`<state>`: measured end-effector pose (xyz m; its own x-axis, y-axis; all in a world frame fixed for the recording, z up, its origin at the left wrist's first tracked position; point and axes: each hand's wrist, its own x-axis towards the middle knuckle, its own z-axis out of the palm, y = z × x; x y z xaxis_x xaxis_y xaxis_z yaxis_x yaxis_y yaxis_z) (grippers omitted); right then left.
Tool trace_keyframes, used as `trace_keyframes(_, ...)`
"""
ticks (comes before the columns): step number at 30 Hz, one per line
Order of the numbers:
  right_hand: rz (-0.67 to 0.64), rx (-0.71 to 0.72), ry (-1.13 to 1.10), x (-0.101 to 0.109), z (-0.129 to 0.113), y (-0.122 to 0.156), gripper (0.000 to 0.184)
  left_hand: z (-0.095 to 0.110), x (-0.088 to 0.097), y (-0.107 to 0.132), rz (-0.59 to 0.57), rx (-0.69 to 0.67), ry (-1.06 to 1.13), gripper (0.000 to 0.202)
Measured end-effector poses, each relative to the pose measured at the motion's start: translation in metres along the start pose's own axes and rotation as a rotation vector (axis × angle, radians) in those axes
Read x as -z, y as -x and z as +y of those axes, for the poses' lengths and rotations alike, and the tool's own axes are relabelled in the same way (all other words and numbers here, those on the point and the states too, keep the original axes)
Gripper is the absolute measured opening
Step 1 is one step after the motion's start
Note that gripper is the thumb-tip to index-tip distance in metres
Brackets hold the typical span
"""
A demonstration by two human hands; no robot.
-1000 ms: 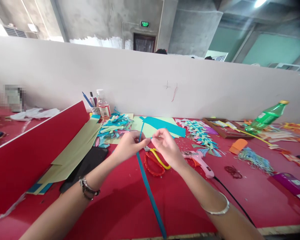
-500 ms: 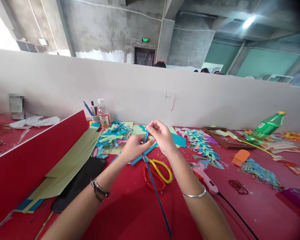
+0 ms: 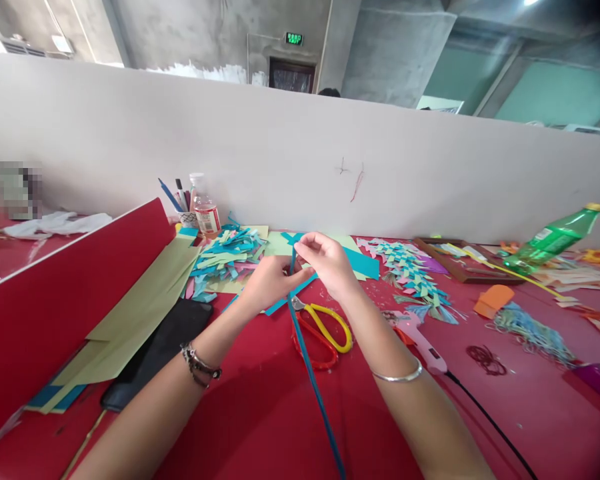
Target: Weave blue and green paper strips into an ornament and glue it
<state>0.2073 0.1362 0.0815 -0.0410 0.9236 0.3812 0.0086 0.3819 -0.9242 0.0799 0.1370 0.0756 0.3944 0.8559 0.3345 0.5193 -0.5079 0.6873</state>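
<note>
The red table lay mostly bare between the forearms and the near edge, broken only by the blue paper strip running from the hands down toward that edge. To the left, a red board slanted up close beside the left forearm, with pale green sheets and a black pouch at its foot. Behind the hands, a white partition closed off the far side. A pile of cut paper sat just left of the hands, and scissors lay right beneath them. A pink glue gun and its cord lay near the right forearm. The left hand was raised off the table, fingers pinched on the strip. The right hand sat slightly higher and touching it, with thumb and forefinger nipping the strip's upper end and wrist bent inward.
</note>
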Motion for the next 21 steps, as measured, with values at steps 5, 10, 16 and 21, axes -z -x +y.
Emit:
trace_keyframes(5,0.007,0.022,0.080,0.000,-0.001,0.002,0.021,0.001,-0.001,0.001,0.040,-0.026,-0.097,0.039)
trace_keyframes(10,-0.038,0.018,0.070,0.001,0.002,0.002,0.018,-0.001,-0.003,0.000,0.015,-0.045,-0.092,0.038)
trace_keyframes(16,0.018,-0.015,0.025,0.001,0.003,0.002,0.016,-0.002,0.008,-0.001,-0.067,-0.031,-0.021,0.039)
trace_keyframes(21,-0.015,-0.027,-0.039,-0.002,0.003,0.003,0.013,-0.003,0.018,-0.003,-0.065,-0.070,0.063,0.036)
